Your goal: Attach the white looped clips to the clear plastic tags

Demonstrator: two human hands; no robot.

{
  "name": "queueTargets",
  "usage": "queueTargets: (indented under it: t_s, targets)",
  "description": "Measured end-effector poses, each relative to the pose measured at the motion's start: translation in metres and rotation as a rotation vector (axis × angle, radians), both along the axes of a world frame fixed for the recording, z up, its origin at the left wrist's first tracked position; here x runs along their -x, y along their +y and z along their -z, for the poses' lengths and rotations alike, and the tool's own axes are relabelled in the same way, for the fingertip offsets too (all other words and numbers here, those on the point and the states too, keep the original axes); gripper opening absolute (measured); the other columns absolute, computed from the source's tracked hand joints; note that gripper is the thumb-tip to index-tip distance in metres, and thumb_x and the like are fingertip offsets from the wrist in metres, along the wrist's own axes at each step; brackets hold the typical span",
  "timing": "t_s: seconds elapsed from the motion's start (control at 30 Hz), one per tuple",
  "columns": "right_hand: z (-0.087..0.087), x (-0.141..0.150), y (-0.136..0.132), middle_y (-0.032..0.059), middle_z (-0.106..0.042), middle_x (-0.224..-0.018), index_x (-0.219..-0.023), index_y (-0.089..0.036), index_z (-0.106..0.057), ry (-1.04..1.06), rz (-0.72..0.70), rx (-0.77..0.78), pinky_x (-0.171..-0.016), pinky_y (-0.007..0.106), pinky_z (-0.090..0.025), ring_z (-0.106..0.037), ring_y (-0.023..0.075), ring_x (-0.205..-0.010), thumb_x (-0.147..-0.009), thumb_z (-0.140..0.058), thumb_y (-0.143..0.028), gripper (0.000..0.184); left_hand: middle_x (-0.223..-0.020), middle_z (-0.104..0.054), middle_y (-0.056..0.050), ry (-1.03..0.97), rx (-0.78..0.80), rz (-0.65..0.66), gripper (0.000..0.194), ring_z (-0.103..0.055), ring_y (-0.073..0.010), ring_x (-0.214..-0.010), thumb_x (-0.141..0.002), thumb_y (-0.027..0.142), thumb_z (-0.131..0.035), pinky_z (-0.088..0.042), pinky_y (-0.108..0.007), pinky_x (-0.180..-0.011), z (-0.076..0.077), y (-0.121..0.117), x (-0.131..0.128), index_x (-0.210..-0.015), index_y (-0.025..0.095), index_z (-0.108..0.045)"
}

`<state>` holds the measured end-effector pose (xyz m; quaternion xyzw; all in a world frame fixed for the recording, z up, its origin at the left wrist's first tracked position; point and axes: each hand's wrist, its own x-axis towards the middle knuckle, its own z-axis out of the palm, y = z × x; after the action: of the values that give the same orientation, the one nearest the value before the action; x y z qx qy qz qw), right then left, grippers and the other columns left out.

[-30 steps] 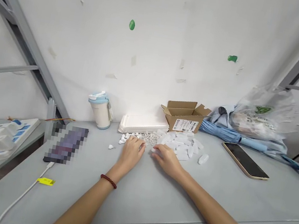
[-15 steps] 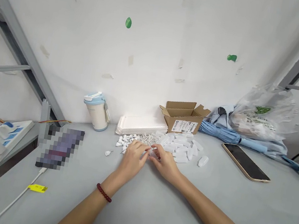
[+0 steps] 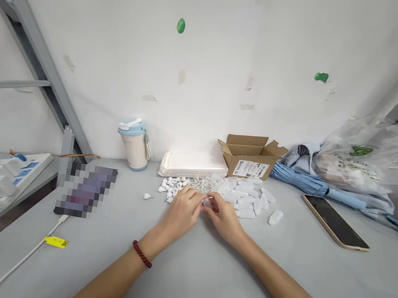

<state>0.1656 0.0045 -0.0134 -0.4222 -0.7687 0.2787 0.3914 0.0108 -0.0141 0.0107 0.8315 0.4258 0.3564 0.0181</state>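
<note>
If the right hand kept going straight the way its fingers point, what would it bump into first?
Probably the left hand: its fingertips lie just ahead of the right hand, near a small translucent piece. The exact gap is unclear.

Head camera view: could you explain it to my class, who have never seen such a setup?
There is no robot: a person wears one camera on the head, facing forward and down at two bare hands. The right hand pinches a small translucent piece. The left hand meets it; what its fingers grip is hidden. On the grey table lie small white pieces, thin white loops and more translucent pieces, with an open cardboard box behind and a phone off right.
</note>
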Motion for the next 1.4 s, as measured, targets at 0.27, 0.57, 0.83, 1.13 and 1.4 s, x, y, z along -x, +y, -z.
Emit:
queueTargets:
  t_s: [0.27,0.57,0.83,1.13,1.4]
  targets:
    - [-0.0025,-0.0027,-0.0003,0.0021,-0.063,-0.077,-0.100,-0.019,-0.050,-0.007,0.009,-0.003,-0.064,0.028,-0.045,-0.056,0.0156,-0.069,-0.082,-0.049,-0.025,0.019,-0.092,-0.064,-0.007,-0.032,0.024,-0.016,0.022,-0.052,-0.0218,-0.092,-0.085,0.014,-0.046,-0.047,-0.039,-0.080,0.0023,0.0012,-0.0008,-0.101,0.018,-0.060]
    - [-0.0018,-0.0028,-0.0014,0.0043,-0.066,-0.084,-0.099,-0.019,-0.054,-0.033,-0.001,-0.037,-0.068,0.030,-0.047,-0.060,0.0171,-0.074,-0.080,-0.050,-0.023,0.020,-0.087,-0.069,-0.004,-0.195,0.170,-0.056,0.017,-0.058,-0.0198,-0.087,-0.085,0.018,-0.052,-0.048,-0.034,-0.078,0.0008,0.0024,-0.0011,-0.093,0.020,-0.067]
    - [0.0010,-0.0025,-0.0013,0.0035,-0.066,-0.082,-0.096,-0.020,-0.051,-0.001,-0.002,-0.016,-0.071,0.032,-0.049,-0.062,0.0175,-0.075,-0.081,-0.050,-0.025,0.016,-0.085,-0.070,-0.003,-0.234,0.146,-0.041,0.014,-0.059,-0.0190,-0.085,-0.079,0.012,-0.059,-0.048,-0.032,-0.077,-0.0006,0.0022,-0.0006,-0.088,0.019,-0.069]
    - [0.0018,-0.0018,-0.0004,0.0031,-0.068,-0.079,-0.096,-0.021,-0.048,-0.036,0.008,0.020,-0.070,0.032,-0.049,-0.064,0.0185,-0.076,-0.082,-0.053,-0.026,0.016,-0.081,-0.071,-0.003,-0.289,0.089,-0.006,0.016,-0.060,-0.0189,-0.082,-0.081,0.011,-0.056,-0.050,-0.034,-0.073,0.0019,0.0023,-0.0016,-0.081,0.020,-0.069]
    - [0.0060,-0.0020,0.0008,0.0060,-0.068,-0.085,-0.110,-0.019,-0.050,-0.044,0.037,-0.012,-0.073,0.034,-0.050,-0.065,0.0194,-0.082,-0.081,-0.052,-0.021,0.029,-0.081,-0.071,-0.003,-0.296,0.030,-0.007,0.017,-0.061,-0.0191,-0.082,-0.078,0.008,-0.056,-0.051,-0.035,-0.075,0.0063,0.0064,0.0011,-0.080,0.020,-0.069]
